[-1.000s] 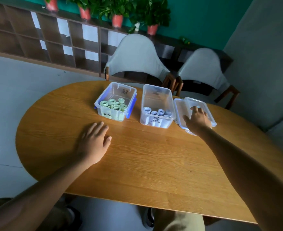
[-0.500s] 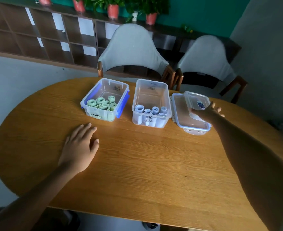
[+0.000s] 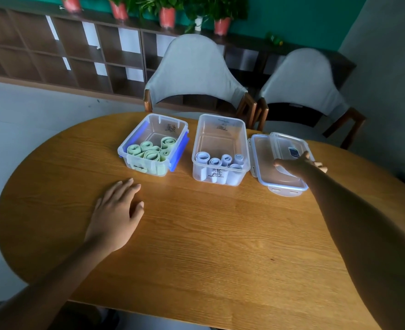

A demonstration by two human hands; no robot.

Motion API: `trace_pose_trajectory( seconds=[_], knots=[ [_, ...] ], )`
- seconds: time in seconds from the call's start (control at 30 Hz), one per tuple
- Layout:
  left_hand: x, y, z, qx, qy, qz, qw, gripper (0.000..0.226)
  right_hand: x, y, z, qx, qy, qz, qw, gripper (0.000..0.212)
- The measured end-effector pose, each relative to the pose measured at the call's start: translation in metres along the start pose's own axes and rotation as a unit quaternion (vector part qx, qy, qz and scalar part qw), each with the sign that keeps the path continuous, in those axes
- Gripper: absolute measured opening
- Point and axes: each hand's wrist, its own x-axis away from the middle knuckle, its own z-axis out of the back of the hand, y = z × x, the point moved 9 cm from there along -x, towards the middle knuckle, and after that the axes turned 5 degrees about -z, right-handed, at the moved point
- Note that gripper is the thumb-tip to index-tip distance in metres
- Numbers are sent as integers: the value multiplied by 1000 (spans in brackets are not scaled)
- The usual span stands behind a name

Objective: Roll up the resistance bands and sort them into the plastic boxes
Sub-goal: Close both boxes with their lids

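Two clear plastic boxes stand side by side at the far middle of the wooden table (image 3: pixel 208 246). The left box (image 3: pixel 123 152), with blue clips, holds several rolled green bands (image 3: pixel 149 150). In the right box (image 3: pixel 220 129), several rolled pale blue bands (image 3: pixel 220 160) are packed at the near end. Two clear lids lie stacked to the right of it. My right hand (image 3: pixel 296 164) grips the near edge of the upper lid (image 3: pixel 289 144), thumb stretched over the lower lid (image 3: pixel 262 156). My left hand (image 3: pixel 115 215) rests flat on the table in front of the left box.
Two grey-covered chairs (image 3: pixel 196 67) (image 3: pixel 301 84) stand behind the far edge of the table. A low wooden shelf unit (image 3: pixel 65 55) with potted plants on top runs along the back wall. No loose bands show on the tabletop.
My right hand went from lying flat on the lids to their right side and took hold of the upper lid. The view shifted closer; my left hand stayed flat.
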Motion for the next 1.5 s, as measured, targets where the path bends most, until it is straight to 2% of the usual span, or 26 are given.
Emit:
trace_pose_trajectory(
  seconds=[0.13, 0.23, 0.37, 0.47, 0.8, 1.07, 1.2, 1.5],
  knots=[
    [0, -1, 1, -1, -1, -4, 1000, 62, 2, 1, 3, -10, 15, -22, 1000, 126],
    [0, -2, 0, 4, -1, -1, 1000, 59, 15, -3, 15, -23, 56, -17, 998, 130],
    [0, -2, -2, 10, 2, 5, 1000, 52, 41, -21, 24, -31, 77, 22, 996, 124],
    [1, -1, 1, 22, 12, 6, 1000, 61, 65, -42, 26, -21, 85, 58, 994, 122],
    [4, 0, 4, 33, 15, 7, 999, 62, 151, -112, 1, -22, 52, 125, 991, 116],
    [4, -2, 3, 41, 19, 3, 999, 59, 215, -191, -34, 33, 24, 178, 983, 121],
    [4, -3, 2, 35, 21, 0, 999, 57, 236, -221, -50, 75, 35, 213, 973, 119],
    [2, -3, 1, 29, 28, -2, 999, 56, 255, -265, -75, 97, 20, 210, 973, 108]
  ],
)
